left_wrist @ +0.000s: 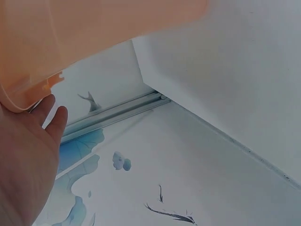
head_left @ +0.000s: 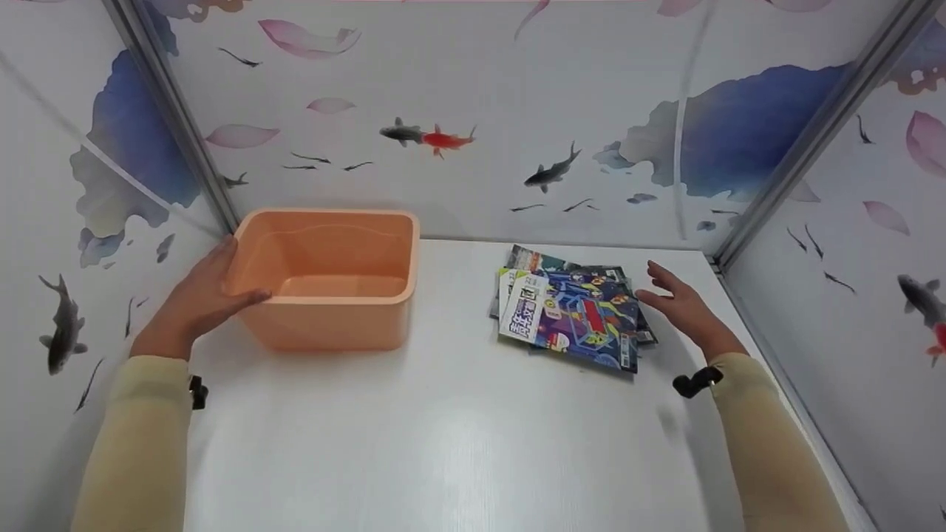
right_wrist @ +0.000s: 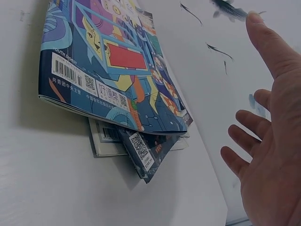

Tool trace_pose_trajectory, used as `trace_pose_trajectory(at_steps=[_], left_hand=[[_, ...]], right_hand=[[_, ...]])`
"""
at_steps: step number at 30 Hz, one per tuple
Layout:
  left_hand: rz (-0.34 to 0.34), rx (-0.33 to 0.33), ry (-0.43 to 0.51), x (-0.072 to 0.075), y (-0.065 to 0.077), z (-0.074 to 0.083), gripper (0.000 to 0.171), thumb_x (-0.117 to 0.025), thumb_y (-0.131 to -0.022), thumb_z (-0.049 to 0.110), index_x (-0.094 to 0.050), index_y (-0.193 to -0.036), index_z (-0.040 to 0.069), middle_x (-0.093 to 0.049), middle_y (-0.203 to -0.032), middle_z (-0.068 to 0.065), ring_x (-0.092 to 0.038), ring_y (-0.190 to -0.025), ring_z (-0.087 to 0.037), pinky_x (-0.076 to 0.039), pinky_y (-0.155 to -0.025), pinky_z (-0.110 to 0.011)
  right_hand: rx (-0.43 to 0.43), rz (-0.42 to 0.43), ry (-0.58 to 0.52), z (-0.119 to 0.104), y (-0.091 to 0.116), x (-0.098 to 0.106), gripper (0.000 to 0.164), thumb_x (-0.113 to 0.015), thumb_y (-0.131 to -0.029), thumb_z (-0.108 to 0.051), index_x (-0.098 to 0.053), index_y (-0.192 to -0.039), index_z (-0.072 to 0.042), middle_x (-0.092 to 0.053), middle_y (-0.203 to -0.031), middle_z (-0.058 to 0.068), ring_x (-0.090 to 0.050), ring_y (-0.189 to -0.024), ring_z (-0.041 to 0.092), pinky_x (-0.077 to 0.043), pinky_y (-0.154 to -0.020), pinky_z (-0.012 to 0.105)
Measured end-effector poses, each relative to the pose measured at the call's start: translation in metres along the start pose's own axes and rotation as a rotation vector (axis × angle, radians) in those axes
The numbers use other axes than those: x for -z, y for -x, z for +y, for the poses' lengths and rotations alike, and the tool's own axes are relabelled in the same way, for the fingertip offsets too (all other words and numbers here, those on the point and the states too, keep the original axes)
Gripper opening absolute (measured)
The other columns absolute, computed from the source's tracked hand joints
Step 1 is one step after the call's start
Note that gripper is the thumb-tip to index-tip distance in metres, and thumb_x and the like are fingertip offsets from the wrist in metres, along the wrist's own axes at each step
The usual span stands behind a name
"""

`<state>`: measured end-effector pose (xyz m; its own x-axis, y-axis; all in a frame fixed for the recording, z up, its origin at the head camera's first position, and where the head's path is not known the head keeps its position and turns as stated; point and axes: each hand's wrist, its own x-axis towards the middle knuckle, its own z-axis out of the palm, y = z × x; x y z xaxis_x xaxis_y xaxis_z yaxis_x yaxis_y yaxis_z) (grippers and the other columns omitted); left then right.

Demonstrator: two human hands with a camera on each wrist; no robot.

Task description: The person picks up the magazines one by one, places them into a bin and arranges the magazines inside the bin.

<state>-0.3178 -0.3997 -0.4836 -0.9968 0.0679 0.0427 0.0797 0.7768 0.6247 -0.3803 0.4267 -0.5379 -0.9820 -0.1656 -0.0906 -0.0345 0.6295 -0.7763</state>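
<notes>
An orange plastic bin [head_left: 325, 325] stands at the back left of the white table, and nothing shows inside it. My left hand [head_left: 203, 295] grips its left end, with the thumb lying over the front rim and the fingers along the left side. In the left wrist view, fingertips [left_wrist: 57, 123] show beside the bin's rim. To the right lies a loose stack of magazines [head_left: 569, 314], the top one with a colourful blue and purple cover [right_wrist: 113, 61]. My right hand [head_left: 684, 307] hovers just right of the stack, fingers spread and holding nothing.
White panels [head_left: 473, 89] printed with fish, petals and blue shapes enclose the table at the back and both sides. Metal posts [head_left: 174, 111] stand at the back corners. The white tabletop [head_left: 443, 443] stretches toward me in front of the bin and magazines.
</notes>
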Motion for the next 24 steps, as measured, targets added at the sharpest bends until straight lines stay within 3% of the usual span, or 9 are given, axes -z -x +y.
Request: trace_pose_trajectory(at_steps=[2,9,19,24], left_hand=[[0.011,0.000,0.004,-0.001,-0.001,-0.001,0.128,-0.080,-0.089,0.073,0.002,-0.179,0.036,-0.013,-0.185,-0.011,-0.035,-0.155,-0.050,-0.026,-0.118,-0.086],[0.038,-0.048,-0.043,-0.003,-0.001,-0.004,0.124,-0.078,-0.094,0.065,0.001,-0.180,0.022,-0.008,-0.186,-0.014,-0.025,-0.162,-0.052,-0.022,-0.121,-0.085],[0.058,-0.032,-0.028,-0.005,0.000,-0.003,0.125,-0.080,-0.091,0.068,-0.002,-0.180,0.031,-0.020,-0.183,-0.015,-0.039,-0.150,-0.049,-0.026,-0.119,-0.085],[0.061,-0.023,-0.030,-0.005,0.001,-0.004,0.125,-0.080,-0.090,0.070,-0.001,-0.180,0.034,-0.018,-0.184,-0.013,-0.037,-0.153,-0.049,-0.026,-0.119,-0.086]], right_hand=[[-0.009,-0.003,0.010,0.003,-0.001,-0.002,0.101,-0.066,-0.107,-0.061,-0.007,-0.181,-0.025,-0.013,-0.185,0.018,-0.016,-0.167,0.050,-0.027,-0.127,0.075],[-0.047,0.012,0.030,0.012,-0.006,-0.016,0.100,-0.069,-0.107,-0.056,-0.010,-0.181,-0.023,-0.019,-0.182,0.025,-0.019,-0.166,0.050,-0.025,-0.128,0.074],[-0.100,-0.005,0.013,0.026,-0.003,-0.031,0.103,-0.071,-0.106,-0.058,-0.008,-0.181,-0.025,-0.018,-0.181,0.026,-0.020,-0.165,0.050,-0.028,-0.127,0.073],[-0.111,-0.010,0.024,0.028,-0.001,-0.038,0.109,-0.073,-0.103,-0.059,-0.007,-0.181,-0.020,-0.021,-0.179,0.028,-0.024,-0.163,0.051,-0.028,-0.128,0.072]])
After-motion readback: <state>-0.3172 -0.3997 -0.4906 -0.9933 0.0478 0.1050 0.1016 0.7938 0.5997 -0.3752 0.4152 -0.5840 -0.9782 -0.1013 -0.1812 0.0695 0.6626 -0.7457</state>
